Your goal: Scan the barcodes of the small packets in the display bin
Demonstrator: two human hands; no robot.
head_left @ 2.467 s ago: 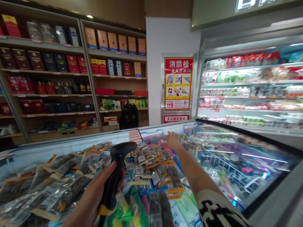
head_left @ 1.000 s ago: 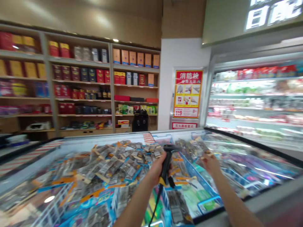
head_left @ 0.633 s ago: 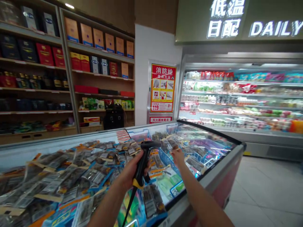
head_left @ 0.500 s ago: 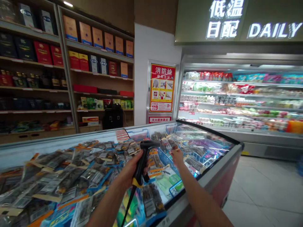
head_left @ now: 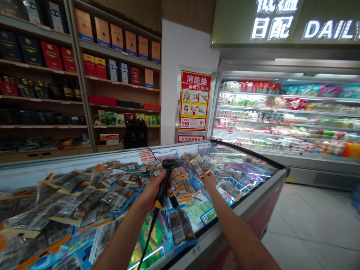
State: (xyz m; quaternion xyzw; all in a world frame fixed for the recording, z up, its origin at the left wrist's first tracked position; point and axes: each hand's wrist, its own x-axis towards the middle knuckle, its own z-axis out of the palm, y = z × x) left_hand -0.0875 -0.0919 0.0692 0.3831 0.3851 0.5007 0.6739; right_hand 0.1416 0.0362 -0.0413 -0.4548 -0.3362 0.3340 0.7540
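The left hand [head_left: 151,190] is closed in a full grip around the handle of a black scanner [head_left: 165,180] with a yellow band. The fingers wrap the handle, the thumb lies along its near side, and the scanner's head sits at the top, pointing to the right. A dark cable [head_left: 146,240] hangs from the base of the handle, down past the forearm.

The right hand [head_left: 208,181] is just to the right of the scanner, a little apart from it. Its fingers are pinched narrowly on the lower edge of a small clear packet [head_left: 200,166] with an orange strip, held upright, beside the scanner's head and at about its height.

Both hands hover over a chest freezer [head_left: 254,195] with a glass top. A loose pile [head_left: 84,195] of similar packets — dark contents, orange and blue strips — covers most of the glass on the left. Through the glass on the right, blue and white wire baskets of goods show below.

Behind the freezer, wooden shelves [head_left: 118,53] of boxed goods fill the left wall. A red poster [head_left: 195,100] hangs on the white wall in the middle, and a lit open cooler [head_left: 281,112] stands at the right under a glowing sign [head_left: 278,22].
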